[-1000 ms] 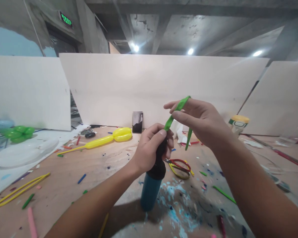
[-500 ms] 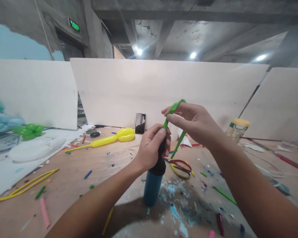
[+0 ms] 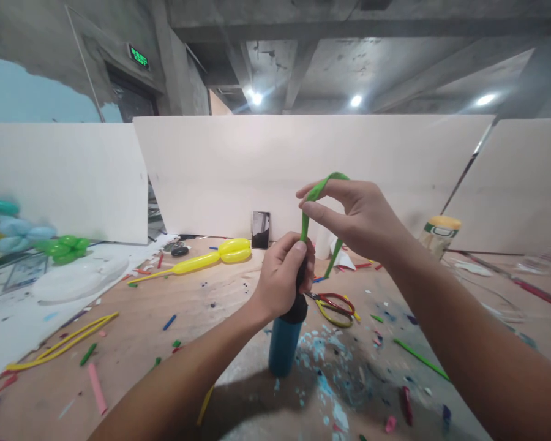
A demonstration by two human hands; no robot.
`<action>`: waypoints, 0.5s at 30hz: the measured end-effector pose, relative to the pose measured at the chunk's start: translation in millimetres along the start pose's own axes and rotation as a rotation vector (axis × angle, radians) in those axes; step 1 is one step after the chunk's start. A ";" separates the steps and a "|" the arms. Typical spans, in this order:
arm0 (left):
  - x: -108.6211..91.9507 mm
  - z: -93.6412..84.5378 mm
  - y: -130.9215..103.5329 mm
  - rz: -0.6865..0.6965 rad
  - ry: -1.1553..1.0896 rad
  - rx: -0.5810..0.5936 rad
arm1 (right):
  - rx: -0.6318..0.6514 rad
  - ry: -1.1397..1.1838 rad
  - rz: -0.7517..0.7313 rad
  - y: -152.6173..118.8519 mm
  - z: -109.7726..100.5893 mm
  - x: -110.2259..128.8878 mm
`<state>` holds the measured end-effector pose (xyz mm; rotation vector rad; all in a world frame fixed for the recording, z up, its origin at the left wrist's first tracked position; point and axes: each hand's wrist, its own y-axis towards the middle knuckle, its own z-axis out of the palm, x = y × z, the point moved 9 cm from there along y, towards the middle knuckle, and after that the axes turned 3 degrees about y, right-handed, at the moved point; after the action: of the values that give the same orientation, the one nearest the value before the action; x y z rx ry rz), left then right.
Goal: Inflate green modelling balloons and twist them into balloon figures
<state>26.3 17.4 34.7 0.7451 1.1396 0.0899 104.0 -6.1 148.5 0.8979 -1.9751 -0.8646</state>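
My left hand (image 3: 284, 275) is closed around the black top of a blue hand balloon pump (image 3: 285, 344), its thumb at the mouth end of a limp green modelling balloon (image 3: 305, 228). The pump stands upright on the table, its nozzle hidden by the fingers. Above and to the right, my right hand (image 3: 344, 211) has the balloon between thumb and fingers. From there the uninflated strip loops over the fingers, and its tail hangs down behind the hand. Scissors (image 3: 335, 309) with red and yellow handles lie just right of the pump.
An inflated yellow balloon (image 3: 202, 260) lies beyond my left hand. A phone (image 3: 260, 230) leans against the white board (image 3: 229, 165). Balloon scraps, including a pink piece (image 3: 97, 389), litter the table. A yellow-lidded container (image 3: 441, 236) stands at the right, green balloons (image 3: 67, 249) at the left.
My right hand has risen slightly, and a longer stretch of green balloon shows between the hands. The hanging tail has moved up too. My left hand keeps its grip. The view has shifted a little.
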 end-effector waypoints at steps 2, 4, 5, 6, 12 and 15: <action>-0.9 0.0 -1.1 0.004 0.013 -0.001 | -0.009 -0.003 -0.012 0.2 -0.8 3.5; -1.3 -0.4 -2.0 0.007 0.015 -0.001 | -0.024 -0.002 -0.024 -0.2 -1.8 6.6; -1.5 -0.4 -2.3 0.010 0.012 0.001 | -0.025 -0.004 -0.029 -0.5 -1.5 7.9; -1.5 -0.1 -2.6 0.012 0.008 0.003 | -0.017 -0.009 -0.033 -0.8 -0.5 8.9; -2.2 1.7 -3.3 0.016 0.043 0.004 | 0.055 -0.027 -0.019 -2.7 8.6 8.2; -4.5 2.1 -3.2 0.027 0.076 0.006 | 0.054 -0.011 -0.005 -3.4 9.3 6.8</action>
<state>25.1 12.1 36.8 0.7680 1.2028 0.1384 94.0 -11.0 144.1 0.9306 -2.0147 -0.8243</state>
